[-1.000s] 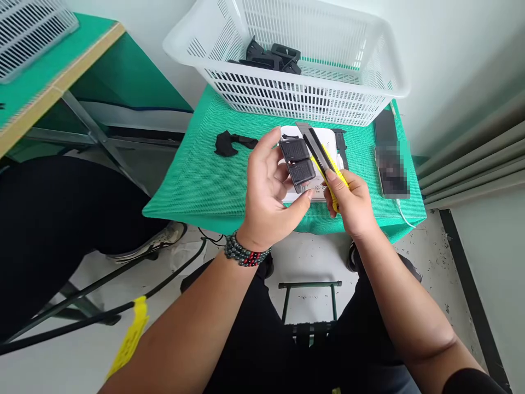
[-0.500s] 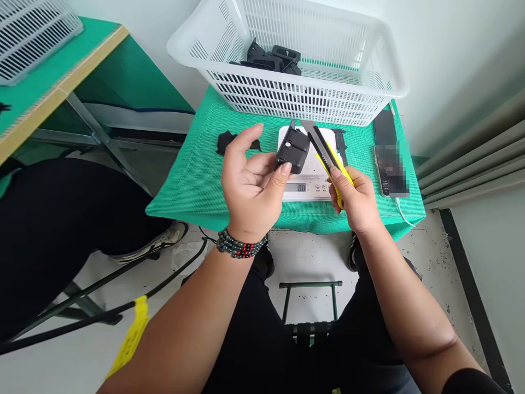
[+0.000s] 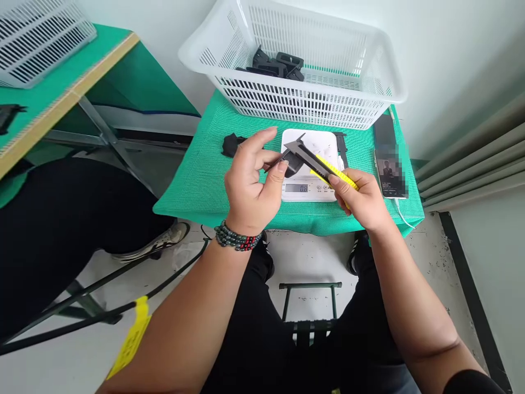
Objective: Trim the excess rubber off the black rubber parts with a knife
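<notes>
Between thumb and fingers, my left hand (image 3: 255,183) grips a black plastic part (image 3: 293,165), now tilted nearly edge-on. My right hand (image 3: 356,196) is wrapped round a yellow and black utility knife (image 3: 324,168). Its extended blade lies at the part's upper edge; whether it touches I cannot tell. Beneath both is a white digital scale (image 3: 290,195) reading 0.8, with small dark scraps on its plate.
A white plastic basket (image 3: 303,90) holding several black parts (image 3: 279,65) stands behind the scale. Black material (image 3: 232,144) lies at left on the green cloth (image 3: 197,180). A phone (image 3: 389,174) with a cable sits at right. Another person's leg (image 3: 82,219) is at left.
My left hand has turned the black part from face-up to nearly edge-on. The knife has tipped lower and leftward, its blade now over the part's edge. The view has shifted slightly.
</notes>
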A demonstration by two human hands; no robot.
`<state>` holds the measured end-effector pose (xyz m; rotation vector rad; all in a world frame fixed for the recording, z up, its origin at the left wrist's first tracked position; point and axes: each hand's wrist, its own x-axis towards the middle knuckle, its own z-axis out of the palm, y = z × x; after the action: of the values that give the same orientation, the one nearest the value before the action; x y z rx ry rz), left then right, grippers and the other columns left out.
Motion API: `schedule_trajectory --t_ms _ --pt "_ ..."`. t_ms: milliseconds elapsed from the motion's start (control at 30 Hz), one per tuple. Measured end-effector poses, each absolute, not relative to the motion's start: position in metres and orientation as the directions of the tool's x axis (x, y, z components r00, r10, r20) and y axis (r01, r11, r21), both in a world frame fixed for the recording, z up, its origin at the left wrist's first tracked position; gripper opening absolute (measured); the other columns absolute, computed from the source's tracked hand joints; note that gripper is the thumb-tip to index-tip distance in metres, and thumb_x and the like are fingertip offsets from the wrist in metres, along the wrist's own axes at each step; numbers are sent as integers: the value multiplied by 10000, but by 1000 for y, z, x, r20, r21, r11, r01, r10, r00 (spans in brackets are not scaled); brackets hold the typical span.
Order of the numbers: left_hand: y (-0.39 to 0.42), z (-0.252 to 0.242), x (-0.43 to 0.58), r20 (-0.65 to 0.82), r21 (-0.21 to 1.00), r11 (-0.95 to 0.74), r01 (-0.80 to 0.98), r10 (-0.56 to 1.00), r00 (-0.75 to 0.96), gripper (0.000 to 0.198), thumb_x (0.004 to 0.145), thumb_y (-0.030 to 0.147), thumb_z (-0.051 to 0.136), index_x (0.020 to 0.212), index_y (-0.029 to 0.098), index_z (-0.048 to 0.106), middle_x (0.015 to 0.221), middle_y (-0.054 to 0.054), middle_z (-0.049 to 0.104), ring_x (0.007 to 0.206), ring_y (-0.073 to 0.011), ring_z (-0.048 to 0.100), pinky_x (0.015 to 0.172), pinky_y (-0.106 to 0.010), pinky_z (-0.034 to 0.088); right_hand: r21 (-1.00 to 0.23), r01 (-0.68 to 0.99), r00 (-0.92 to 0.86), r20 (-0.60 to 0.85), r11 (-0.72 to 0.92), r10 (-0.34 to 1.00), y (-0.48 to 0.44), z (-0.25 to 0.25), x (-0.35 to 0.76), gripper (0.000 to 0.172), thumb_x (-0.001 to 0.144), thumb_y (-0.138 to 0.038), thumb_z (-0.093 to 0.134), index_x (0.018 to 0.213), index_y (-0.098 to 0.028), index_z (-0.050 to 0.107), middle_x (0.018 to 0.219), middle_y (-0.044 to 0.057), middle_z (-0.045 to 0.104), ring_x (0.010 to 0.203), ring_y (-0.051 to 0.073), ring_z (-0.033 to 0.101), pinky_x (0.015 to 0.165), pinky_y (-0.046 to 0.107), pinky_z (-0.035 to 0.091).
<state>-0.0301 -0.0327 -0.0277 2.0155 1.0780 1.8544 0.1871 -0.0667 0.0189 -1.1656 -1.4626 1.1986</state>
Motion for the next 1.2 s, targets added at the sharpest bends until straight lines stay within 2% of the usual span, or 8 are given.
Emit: schedule_trajectory --t_ms 200,400,500,633,800,933,1100,1200 --pt "-25 -36 -28 791 602 -718 348 597 -137 436 999 479 689 1387 291 624 993 -32 766 819 -177 724 760 -329 611 -986 144 -188 55 83 981 -60 11 186 657 808 -816 720 595 -236 499 518 -49 457 479 89 369 433 271 258" --pt "-34 -31 -30 759 650 -693 311 605 -240 408 950 564 738 1215 254 712 1155 -66 753 842 -195 745 810 -391 659 -984 179 -29 8 13 1000 -50 2 189 605 812 -739 774 614 -239 497 499 -59 469 442 81 374 409 260 253" --pt "-36 -25 -29 788 615 -716 330 573 -227 356 968 517 730 1219 265 716 1107 -50 767 825 -182 747 763 -359 659 -996 83 -26 -40 -38 999 -50 5 188 578 809 -732 780 646 -236 530 485 -68 488 391 77 379 383 260 248" --pt "-31 -23 -27 832 554 -763 333 523 -186 307 1012 408 685 1295 291 709 1111 -34 785 820 -161 750 708 -317 638 -999 6 -126 -34 -34 991 -53 11 185 595 782 -748 795 631 -232 540 472 -69 492 374 72 375 371 257 247" --pt "-30 -25 -25 821 571 -757 320 529 -215 226 1006 416 707 1207 333 766 1084 -7 795 930 -178 762 852 -337 620 -998 36 -129 -56 -52 990 -49 9 187 589 793 -753 784 648 -228 563 470 -70 492 376 72 368 369 259 245" --pt "-30 -24 -23 861 508 -760 405 454 -230 193 1037 329 665 1178 295 791 1029 -9 814 912 -173 765 816 -339 602 -994 110 10 -20 -21 1000 -42 4 193 563 801 -714 806 656 -226 564 504 -65 502 417 76 397 385 257 274" --pt "-22 -27 -21 847 530 -743 408 441 -298 202 1040 375 665 1159 265 785 1041 -25 803 958 -187 764 913 -391 613 -1000 17 -11 -8 -8 1000 -43 8 191 554 815 -734 783 679 -236 583 485 -71 492 391 82 385 374 266 271" --pt "-18 -27 -17 832 554 -727 406 462 -307 209 1045 382 652 1145 251 782 1032 -27 807 953 -190 770 880 -393 623 -1000 -10 -68 -14 -14 998 -45 12 187 580 784 -767 786 670 -241 570 482 -73 497 376 77 375 363 268 260"
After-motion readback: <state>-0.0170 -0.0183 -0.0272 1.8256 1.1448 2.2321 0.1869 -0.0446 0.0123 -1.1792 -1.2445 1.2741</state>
